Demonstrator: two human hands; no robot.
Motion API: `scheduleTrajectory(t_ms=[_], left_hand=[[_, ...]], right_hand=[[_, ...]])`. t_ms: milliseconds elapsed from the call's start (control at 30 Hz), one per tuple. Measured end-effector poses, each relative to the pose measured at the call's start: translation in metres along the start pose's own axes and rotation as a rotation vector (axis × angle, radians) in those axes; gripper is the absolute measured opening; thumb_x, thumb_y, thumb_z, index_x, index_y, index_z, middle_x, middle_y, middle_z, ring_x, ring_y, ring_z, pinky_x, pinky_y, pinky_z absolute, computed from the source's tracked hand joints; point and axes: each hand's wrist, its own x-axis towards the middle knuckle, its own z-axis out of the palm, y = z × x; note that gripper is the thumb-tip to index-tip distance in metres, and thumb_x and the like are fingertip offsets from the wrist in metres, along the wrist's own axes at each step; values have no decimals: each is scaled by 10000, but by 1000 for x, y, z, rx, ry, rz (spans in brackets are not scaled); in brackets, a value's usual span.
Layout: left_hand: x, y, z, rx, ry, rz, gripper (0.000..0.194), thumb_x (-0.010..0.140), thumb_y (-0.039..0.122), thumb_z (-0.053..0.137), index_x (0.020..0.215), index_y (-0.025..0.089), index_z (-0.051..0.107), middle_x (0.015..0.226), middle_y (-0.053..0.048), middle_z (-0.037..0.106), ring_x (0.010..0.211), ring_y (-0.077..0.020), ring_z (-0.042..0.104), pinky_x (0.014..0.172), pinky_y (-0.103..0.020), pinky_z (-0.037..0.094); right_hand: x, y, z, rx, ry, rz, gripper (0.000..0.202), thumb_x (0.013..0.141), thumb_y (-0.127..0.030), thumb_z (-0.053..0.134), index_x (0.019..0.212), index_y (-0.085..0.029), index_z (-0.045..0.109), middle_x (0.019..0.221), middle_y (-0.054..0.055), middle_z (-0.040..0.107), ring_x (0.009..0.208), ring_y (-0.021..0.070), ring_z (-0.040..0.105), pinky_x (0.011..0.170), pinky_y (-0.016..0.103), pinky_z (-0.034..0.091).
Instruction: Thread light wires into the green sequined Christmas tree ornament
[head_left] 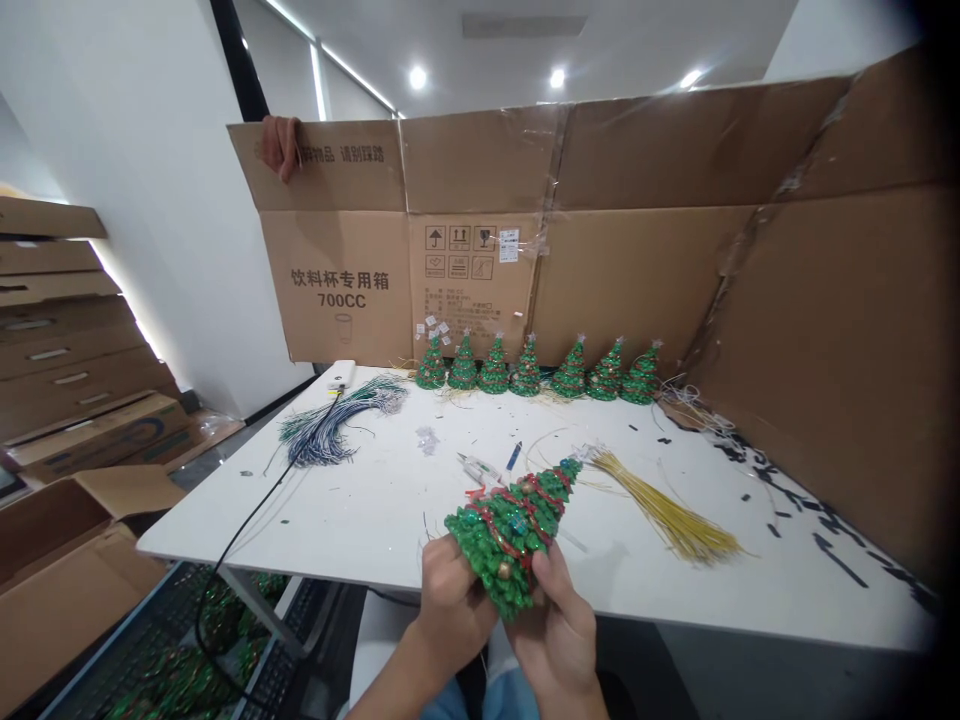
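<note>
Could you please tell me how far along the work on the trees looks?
Seven green trees stand in a row by the cardboard, apparently finished. Another tree is in work, tilted between the left hand and right hand. Green pieces below the table may be left to do, though I cannot count them.
</note>
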Motion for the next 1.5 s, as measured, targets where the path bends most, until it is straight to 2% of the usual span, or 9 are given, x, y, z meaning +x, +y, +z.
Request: scheduleTrajectory(t_ms=[133,333,600,767,900,1033,1167,1267,1500], left_hand=[[1,-1,0,38,-5,-3,258,946,216,581,691,209,617,611,-31,676,564,-170,614,562,-284,406],[3,-2,-1,33,-32,-22,266,945,205,560,685,207,617,610,-42,673,575,-181,629,569,-285,422],[3,-2,0,-7,-67,-41,230,929,202,587,704,206,634,658,-47,707,596,-181,635,585,-283,431],[5,-1,0,20,-59,-17,221,950,219,561,748,214,650,675,-56,724,609,-195,664,589,-291,446],[3,-3,0,-24,-78,-3,238,985,261,528,804,216,677,729,-81,748,674,-212,710,634,-301,499],[1,-4,0,-3,-48,46,253,1011,306,518,840,216,682,711,-73,745,644,-205,698,607,-299,469],[2,1,-1,1,-26,47,280,1032,307,485,857,218,684,716,-67,752,634,-193,691,602,-294,453],[3,4,-2,0,-13,20,260,1009,292,523,798,222,657,686,-50,733,612,-187,677,593,-289,447],[-2,2,1,-63,-19,-49,228,971,255,546,775,220,657,688,-42,727,627,-185,684,624,-285,476]], right_hand=[[1,0,1,-9,2,-17,405,742,-293,873,1133,-294,768,1022,58,816,1096,330,739,1015,541,559],[3,-1,1,-44,-18,-6,488,743,-301,879,1212,-307,743,1057,58,812,1093,315,741,1011,526,565],[3,1,-2,-17,19,-15,514,750,-271,882,1236,-335,729,1093,39,807,1035,282,752,979,486,585],[3,2,-2,-12,15,-18,500,800,-295,844,1278,-352,707,1134,37,798,1126,296,724,987,483,578],[3,3,-8,-20,15,-20,505,797,-337,817,1290,-325,705,1196,59,782,1088,299,733,945,471,595],[0,1,-9,-18,-13,-14,500,784,-388,795,1272,-311,718,1192,71,783,1087,321,732,947,495,592],[-3,0,-2,-41,-20,-46,513,759,-368,811,1261,-311,724,1172,67,788,1111,332,724,959,500,586],[-4,2,2,-47,-21,-73,543,756,-363,823,1284,-312,710,1165,68,787,1128,338,717,959,503,584],[-1,18,-1,-79,36,-198,543,823,-406,788,1347,-349,657,1285,29,747,1167,269,700,1011,421,547]])
